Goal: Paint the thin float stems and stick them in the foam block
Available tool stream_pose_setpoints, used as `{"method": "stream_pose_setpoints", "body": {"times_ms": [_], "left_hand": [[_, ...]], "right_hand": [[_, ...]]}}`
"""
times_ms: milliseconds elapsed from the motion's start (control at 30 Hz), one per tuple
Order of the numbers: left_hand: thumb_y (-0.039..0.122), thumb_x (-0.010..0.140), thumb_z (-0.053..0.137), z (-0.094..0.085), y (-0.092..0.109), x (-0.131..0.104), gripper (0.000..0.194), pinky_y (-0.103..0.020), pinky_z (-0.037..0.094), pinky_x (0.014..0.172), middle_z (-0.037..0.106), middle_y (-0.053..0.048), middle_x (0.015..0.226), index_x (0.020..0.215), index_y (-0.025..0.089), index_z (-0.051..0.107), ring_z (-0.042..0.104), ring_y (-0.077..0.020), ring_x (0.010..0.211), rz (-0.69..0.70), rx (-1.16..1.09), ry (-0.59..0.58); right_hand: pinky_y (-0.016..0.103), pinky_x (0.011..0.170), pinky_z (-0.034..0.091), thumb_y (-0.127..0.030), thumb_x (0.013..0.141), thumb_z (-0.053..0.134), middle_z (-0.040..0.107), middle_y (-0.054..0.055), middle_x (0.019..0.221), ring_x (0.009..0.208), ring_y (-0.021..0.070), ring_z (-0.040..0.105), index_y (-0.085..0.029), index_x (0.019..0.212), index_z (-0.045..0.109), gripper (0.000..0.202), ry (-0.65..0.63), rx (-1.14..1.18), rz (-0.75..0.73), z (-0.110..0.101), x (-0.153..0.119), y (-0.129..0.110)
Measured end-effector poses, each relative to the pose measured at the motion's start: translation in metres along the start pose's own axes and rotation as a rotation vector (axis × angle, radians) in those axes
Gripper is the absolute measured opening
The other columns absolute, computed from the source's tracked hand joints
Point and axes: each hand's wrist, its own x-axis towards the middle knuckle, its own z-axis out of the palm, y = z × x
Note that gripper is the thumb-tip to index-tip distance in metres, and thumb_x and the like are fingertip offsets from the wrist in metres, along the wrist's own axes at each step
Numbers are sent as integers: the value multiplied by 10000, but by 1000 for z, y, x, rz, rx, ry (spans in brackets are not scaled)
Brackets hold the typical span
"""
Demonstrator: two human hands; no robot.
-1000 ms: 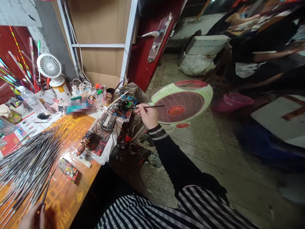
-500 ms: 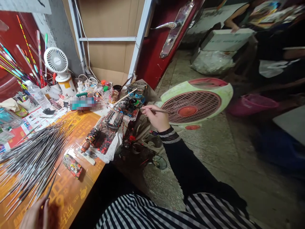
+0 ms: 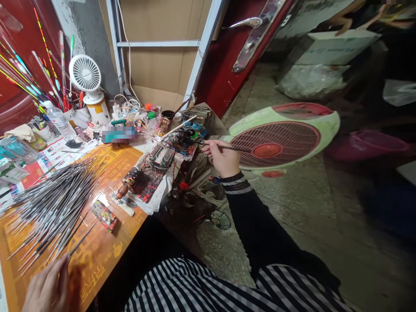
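Observation:
At the lower left, my left hand [image 3: 48,284] pinches one end of a thin dark rod [image 3: 82,241], which slants up over the orange table top. Just beyond that hand lies a large heap of similar slender grey rods [image 3: 60,201]. My right hand [image 3: 224,160] is closed around a thin brush-like stick [image 3: 236,148], its handle pointing right. The stick's front end is beside a small green-rimmed pot [image 3: 191,134]; whether it touches cannot be made out. A paint-spattered block [image 3: 104,216] lies near the left hand's rod. Between the hands sits a small motor device [image 3: 132,178].
A large green-and-red fan [image 3: 276,147] stands right of my right hand. Along the table's back are a small white fan [image 3: 85,73], a water bottle [image 3: 60,120] and colourful fishing floats [image 3: 45,47]. People sit at the upper right beside a white box [image 3: 338,47].
The view has shifted, so most things appear farther right. My left hand's rod has swung to point more to the right and away from the heap. The right hand keeps its grip.

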Motion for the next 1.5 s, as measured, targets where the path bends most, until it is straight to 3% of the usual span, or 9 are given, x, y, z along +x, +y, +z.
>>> {"method": "stream_pose_setpoints", "body": {"times_ms": [133, 267, 467, 633, 800, 967, 1500], "left_hand": [[239, 896, 655, -3, -1, -1, 288, -376, 503, 852, 734, -54, 987, 1183, 254, 672, 655, -219, 862, 38, 7, 49], [192, 892, 670, -5, 7, 2, 225, -323, 497, 836, 730, -50, 955, 1115, 218, 690, 646, -189, 852, 64, 16, 80], [194, 911, 647, -10, 11, 1, 167, -294, 489, 810, 720, -48, 934, 1069, 205, 698, 624, -172, 834, 24, 27, 63], [199, 915, 641, -13, 10, 0, 158, -294, 488, 814, 724, -50, 949, 1056, 210, 711, 618, -174, 846, 32, 56, 76], [197, 919, 629, -13, 8, -2, 160, -291, 480, 790, 723, -51, 935, 1050, 214, 719, 604, -171, 820, 42, 72, 79], [200, 920, 623, -14, 6, -5, 164, -290, 469, 775, 719, -51, 928, 1054, 215, 717, 593, -173, 813, 59, 97, 96], [254, 947, 569, -12, 12, -9, 186, -316, 470, 777, 720, -65, 933, 1028, 226, 733, 596, -190, 828, -7, 92, 61]], "right_hand": [[241, 567, 524, -500, 923, 581, 697, 10, 706, 588, 118, 626, -196, 945, 722, 336, 139, 67, -28, -6, -22, -12], [276, 613, 555, -471, 959, 547, 696, 5, 750, 614, 129, 636, -220, 1009, 719, 308, 206, 142, -120, 1, -77, -36], [355, 646, 607, -392, 981, 491, 735, 55, 833, 661, 182, 688, -242, 1054, 717, 281, -51, 101, -233, 21, -175, -71], [383, 655, 628, -255, 963, 506, 754, 60, 902, 719, 212, 718, -292, 1155, 692, 270, -304, 237, -358, 43, -222, -92], [370, 703, 634, -137, 934, 519, 763, 46, 950, 788, 203, 731, -297, 1276, 639, 396, -458, 410, -481, 65, -249, -109], [349, 715, 634, -114, 936, 511, 760, 49, 980, 786, 181, 727, -271, 1287, 624, 400, -510, 487, -529, 81, -267, -115], [374, 765, 638, -124, 948, 504, 748, 71, 1023, 895, 205, 731, -262, 1360, 576, 441, -625, 564, -549, 95, -292, -115]]}}
